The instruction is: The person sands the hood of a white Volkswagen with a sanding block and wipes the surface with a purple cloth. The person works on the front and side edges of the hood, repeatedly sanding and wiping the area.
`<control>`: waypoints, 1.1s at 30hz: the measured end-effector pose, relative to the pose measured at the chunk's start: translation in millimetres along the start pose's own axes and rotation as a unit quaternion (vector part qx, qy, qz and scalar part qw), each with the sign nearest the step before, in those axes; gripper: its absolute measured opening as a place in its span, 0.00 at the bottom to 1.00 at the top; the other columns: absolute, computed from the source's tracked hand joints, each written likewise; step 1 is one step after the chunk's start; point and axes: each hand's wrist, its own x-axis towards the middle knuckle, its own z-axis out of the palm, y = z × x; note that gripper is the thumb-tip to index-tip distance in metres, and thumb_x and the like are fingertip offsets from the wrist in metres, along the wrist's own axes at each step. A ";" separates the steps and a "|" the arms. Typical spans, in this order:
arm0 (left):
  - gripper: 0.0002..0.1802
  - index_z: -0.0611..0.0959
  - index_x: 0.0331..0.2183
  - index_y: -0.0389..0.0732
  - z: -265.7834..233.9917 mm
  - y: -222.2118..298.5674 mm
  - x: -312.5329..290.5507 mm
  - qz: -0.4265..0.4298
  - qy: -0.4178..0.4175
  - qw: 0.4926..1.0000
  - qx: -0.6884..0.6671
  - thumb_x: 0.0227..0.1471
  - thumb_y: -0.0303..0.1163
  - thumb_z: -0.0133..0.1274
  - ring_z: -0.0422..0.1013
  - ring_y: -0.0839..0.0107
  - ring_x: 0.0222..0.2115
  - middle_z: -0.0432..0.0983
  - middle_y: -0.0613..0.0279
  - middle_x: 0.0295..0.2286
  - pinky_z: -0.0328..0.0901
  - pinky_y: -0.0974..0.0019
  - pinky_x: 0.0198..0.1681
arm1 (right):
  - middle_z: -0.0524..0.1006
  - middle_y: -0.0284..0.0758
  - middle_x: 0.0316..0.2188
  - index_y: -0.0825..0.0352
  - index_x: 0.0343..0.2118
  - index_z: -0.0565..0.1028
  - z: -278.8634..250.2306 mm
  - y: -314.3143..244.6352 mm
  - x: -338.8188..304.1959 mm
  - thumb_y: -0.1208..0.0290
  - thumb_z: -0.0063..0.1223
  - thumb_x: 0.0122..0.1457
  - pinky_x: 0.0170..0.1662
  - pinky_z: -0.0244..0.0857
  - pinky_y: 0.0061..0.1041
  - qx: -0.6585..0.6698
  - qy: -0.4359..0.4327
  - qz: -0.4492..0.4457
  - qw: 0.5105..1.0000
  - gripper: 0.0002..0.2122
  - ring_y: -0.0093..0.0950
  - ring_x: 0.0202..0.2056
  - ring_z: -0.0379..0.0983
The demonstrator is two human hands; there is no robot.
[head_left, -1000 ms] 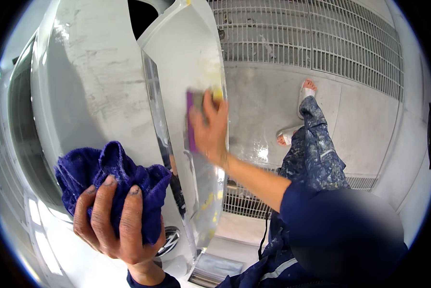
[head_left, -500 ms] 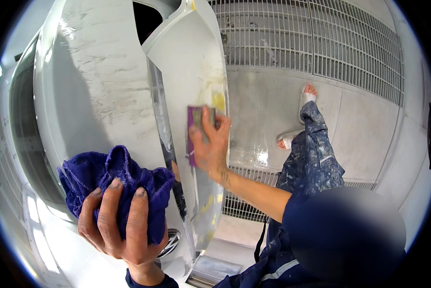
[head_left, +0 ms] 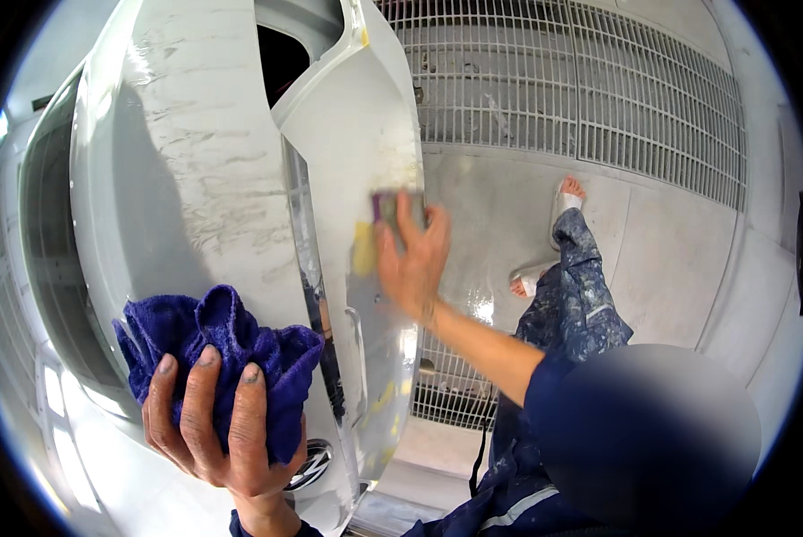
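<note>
My left hand (head_left: pixel 222 430) grips a bunched purple cloth (head_left: pixel 209 327) near the lower left, over the white rear of a car (head_left: pixel 213 170). Its fingers are spread over the cloth and curled into it. Farther right, my right hand (head_left: pixel 415 259) is closed on a sanding block (head_left: pixel 390 206) with a purple edge and a greyish top. The block appears to lie on the white bumper (head_left: pixel 352 125), close to its outer edge; motion blurs it slightly. Yellow patches (head_left: pixel 364 251) and a grey worn area show on the bumper beside my right hand.
A dark opening (head_left: pixel 281 67) gapes in the bodywork at the top. Left lies the rear window (head_left: pixel 57 206); a round badge (head_left: pixel 310 465) sits below the cloth. Floor grates (head_left: pixel 509 80) run beyond the bumper. My paint-stained trousers (head_left: pixel 585 304) and feet in white footwear (head_left: pixel 567 201) show at right.
My right hand has slid the sanding block away from me and to the right along the bumper, uncovering a yellow patch. My left hand keeps its hold on the cloth. The view has shifted slightly.
</note>
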 end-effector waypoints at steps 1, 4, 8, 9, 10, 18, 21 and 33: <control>0.31 0.89 0.49 0.48 -0.3 0.8 1.0 0.005 -0.003 1.000 0.003 0.37 0.36 0.63 0.70 0.40 0.61 0.81 0.54 0.55 0.63 0.33 0.67 | 0.67 0.54 0.55 0.61 0.67 0.75 0.2 4.3 20.6 0.66 0.63 0.65 0.55 0.62 0.51 -0.039 0.013 0.004 0.999 0.27 0.52 0.55 0.65; 0.31 0.88 0.49 0.48 -3.7 3.1 4.9 0.007 -0.012 1.000 0.012 0.37 0.36 0.63 0.70 0.39 0.61 0.81 0.53 0.55 0.63 0.31 0.66 | 0.67 0.54 0.55 0.58 0.67 0.74 -12.4 6.9 10.7 0.64 0.64 0.64 0.52 0.66 0.52 -0.058 -0.016 0.007 0.998 0.28 0.54 0.54 0.65; 0.31 0.88 0.49 0.49 -3.3 -2.9 0.4 -0.004 -0.018 1.000 -0.008 0.37 0.36 0.63 0.71 0.39 0.61 0.81 0.52 0.55 0.64 0.31 0.65 | 0.66 0.57 0.54 0.59 0.68 0.74 -44.5 22.4 -69.0 0.64 0.66 0.64 0.49 0.71 0.52 -0.062 -0.101 -0.027 0.993 0.29 0.56 0.53 0.66; 0.30 0.88 0.49 0.49 -3.4 -4.1 -2.1 -0.006 -0.021 1.000 -0.016 0.37 0.36 0.63 0.72 0.39 0.60 0.81 0.52 0.55 0.64 0.31 0.65 | 0.66 0.58 0.54 0.60 0.68 0.74 -44.0 23.9 -64.4 0.64 0.66 0.63 0.49 0.71 0.51 -0.062 -0.110 -0.040 0.991 0.29 0.56 0.52 0.66; 0.30 0.89 0.49 0.49 -3.2 -4.9 -1.4 -0.010 -0.014 1.000 -0.019 0.38 0.35 0.64 0.72 0.40 0.60 0.81 0.52 0.55 0.65 0.32 0.65 | 0.66 0.58 0.54 0.60 0.67 0.74 -41.1 28.2 -55.0 0.64 0.66 0.63 0.49 0.72 0.51 -0.062 -0.119 -0.054 0.989 0.29 0.56 0.52 0.67; 0.32 0.89 0.52 0.50 3.0 11.8 6.4 -0.014 -0.014 1.000 0.003 0.40 0.35 0.68 0.74 0.43 0.59 0.81 0.54 0.56 0.67 0.39 0.62 | 0.64 0.60 0.56 0.62 0.67 0.73 -3.6 24.5 32.1 0.64 0.64 0.65 0.49 0.72 0.50 -0.076 -0.021 -0.019 0.997 0.27 0.59 0.55 0.67; 0.32 0.89 0.52 0.50 3.3 7.1 6.5 0.002 -0.021 1.000 -0.002 0.39 0.33 0.68 0.75 0.44 0.58 0.82 0.54 0.56 0.68 0.40 0.61 | 0.64 0.59 0.57 0.62 0.69 0.71 -17.2 34.7 5.9 0.64 0.64 0.65 0.52 0.71 0.51 -0.097 -0.045 -0.056 0.993 0.29 0.59 0.56 0.66; 0.35 0.88 0.50 0.50 20.6 -35.8 102.0 -0.069 0.073 0.992 -0.079 0.31 0.31 0.71 0.74 0.46 0.48 0.78 0.51 0.53 0.71 0.47 0.51 | 0.67 0.54 0.51 0.64 0.65 0.76 -16.6 27.2 145.6 0.60 0.68 0.61 0.51 0.72 0.47 -0.067 0.036 -0.105 0.992 0.29 0.53 0.52 0.70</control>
